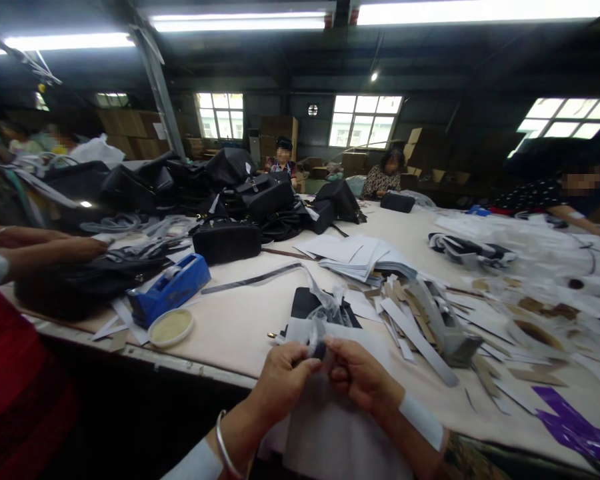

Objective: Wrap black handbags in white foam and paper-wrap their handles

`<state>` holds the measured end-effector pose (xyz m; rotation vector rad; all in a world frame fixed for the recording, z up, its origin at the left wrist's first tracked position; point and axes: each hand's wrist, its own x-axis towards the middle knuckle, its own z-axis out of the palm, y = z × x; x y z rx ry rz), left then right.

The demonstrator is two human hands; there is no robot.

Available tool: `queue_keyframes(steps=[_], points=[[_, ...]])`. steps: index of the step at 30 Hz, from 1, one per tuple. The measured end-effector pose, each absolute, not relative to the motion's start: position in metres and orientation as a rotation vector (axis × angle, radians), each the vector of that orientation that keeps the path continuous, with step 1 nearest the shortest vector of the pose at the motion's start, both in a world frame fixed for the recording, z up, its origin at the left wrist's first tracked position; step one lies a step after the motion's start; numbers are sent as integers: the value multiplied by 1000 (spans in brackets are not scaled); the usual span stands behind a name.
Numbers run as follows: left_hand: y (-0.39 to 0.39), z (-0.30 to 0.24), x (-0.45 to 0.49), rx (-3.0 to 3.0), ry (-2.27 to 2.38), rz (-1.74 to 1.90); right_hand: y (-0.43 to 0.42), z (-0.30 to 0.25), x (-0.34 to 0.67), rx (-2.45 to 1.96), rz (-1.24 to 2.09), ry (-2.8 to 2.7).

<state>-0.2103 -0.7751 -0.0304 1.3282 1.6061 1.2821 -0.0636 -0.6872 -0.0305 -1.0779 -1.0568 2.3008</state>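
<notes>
My left hand (283, 380) and my right hand (357, 373) meet at the table's near edge, both with fingers pinched on a small dark part wrapped in thin white paper or film (318, 340). A white sheet (325, 427) hangs below my hands over the edge. Just beyond lies a flat black piece (305, 303) with crumpled clear film on it. A silver bangle (224, 447) sits on my left wrist.
A blue tape dispenser (169, 288) and a round lid (171, 327) lie at the left. A grey tape dispenser (447, 327) stands right among paper strips. Stacked white sheets (360, 257) and black handbags (225, 240) lie farther back. Another person's arm (45, 253) reaches in from the left; other workers sit across the beige table (230, 327).
</notes>
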Motion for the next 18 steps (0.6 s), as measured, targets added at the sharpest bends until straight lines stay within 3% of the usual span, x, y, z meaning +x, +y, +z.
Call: queue_keyframes(steps=[5,10,14,18], points=[[-788,-40,-214,1576,1829,1209,-693,-35,-76,-1040,2262,-998],[-813,-51,-225,1376,2201,1053,-696,-40,-71,-1051,2177,-1140],[-827,-58,-223,1286,2223,734,-698,-44,-70,-1040,2182,-1202],[-828,-61,-221,1245,2189,642,-700,-48,-69,-1034,2135,-1304]])
